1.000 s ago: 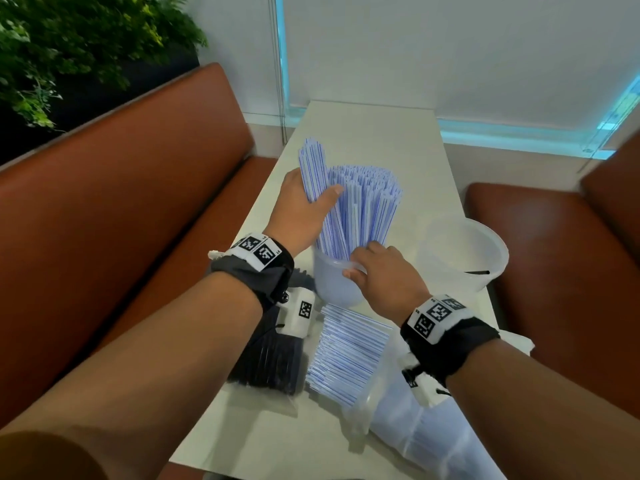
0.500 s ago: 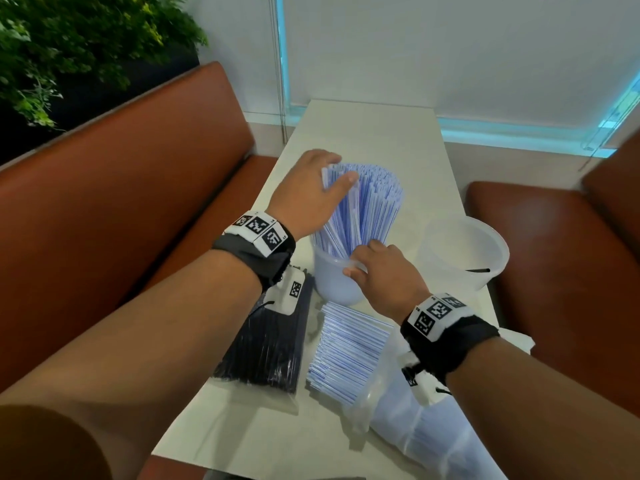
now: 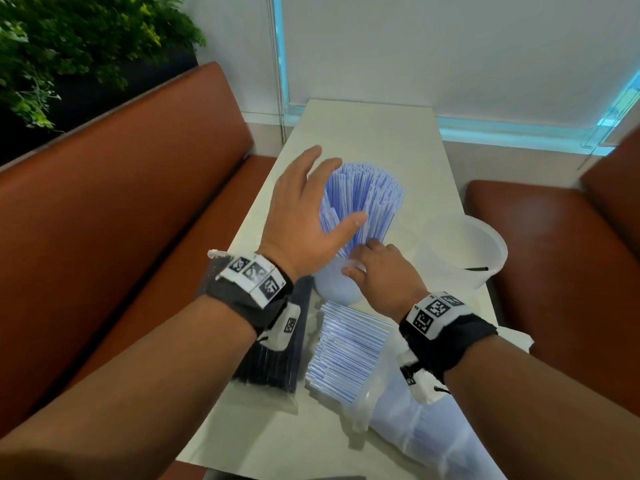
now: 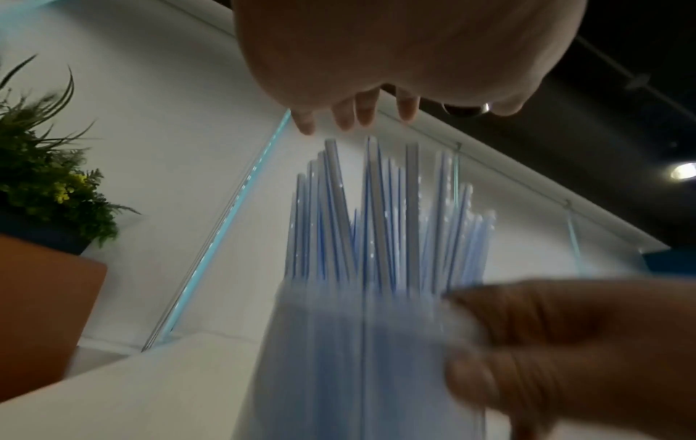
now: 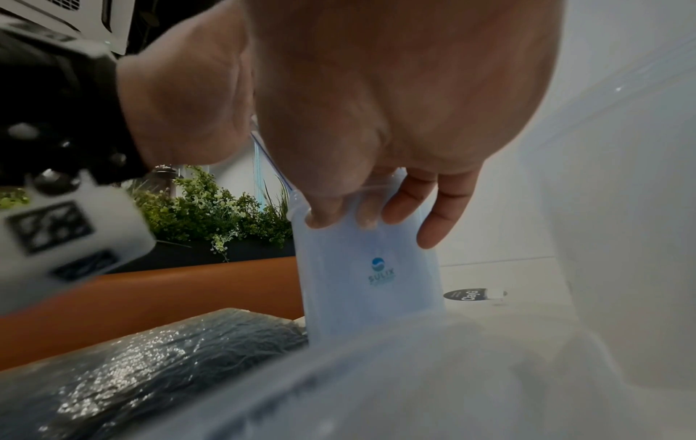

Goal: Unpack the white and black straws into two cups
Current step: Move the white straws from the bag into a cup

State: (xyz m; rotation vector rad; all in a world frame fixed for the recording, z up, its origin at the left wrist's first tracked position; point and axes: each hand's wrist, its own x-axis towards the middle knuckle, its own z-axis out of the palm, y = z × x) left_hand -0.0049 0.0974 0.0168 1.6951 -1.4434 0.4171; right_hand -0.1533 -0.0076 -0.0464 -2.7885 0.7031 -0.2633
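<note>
The white straws (image 3: 363, 199) stood upright in the near cup (image 3: 337, 287); the left hand (image 3: 301, 216) hovered spread beside them; the right hand (image 3: 381, 271) pinched the cup's rim; loose straws (image 3: 346, 355) lay lengthwise on the counter (image 3: 367, 133), nearer the right hand.

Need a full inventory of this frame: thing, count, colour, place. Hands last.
cup with straws: one, translucent white, table centre.
white straws in cup: a bunch, white with blue stripes, standing upright.
loose white straws: a pile, flat on the table, near side of that cup.
black straws pack: one, black in clear wrap, left of the pile.
second cup: one, translucent white, to the right.
plastic bag: one, clear, near right.
table: one, off-white.
benches: two, brown, either side.
plant: green, far left.
left hand: open, beside the straws.
right hand: grips the cup rim.
</note>
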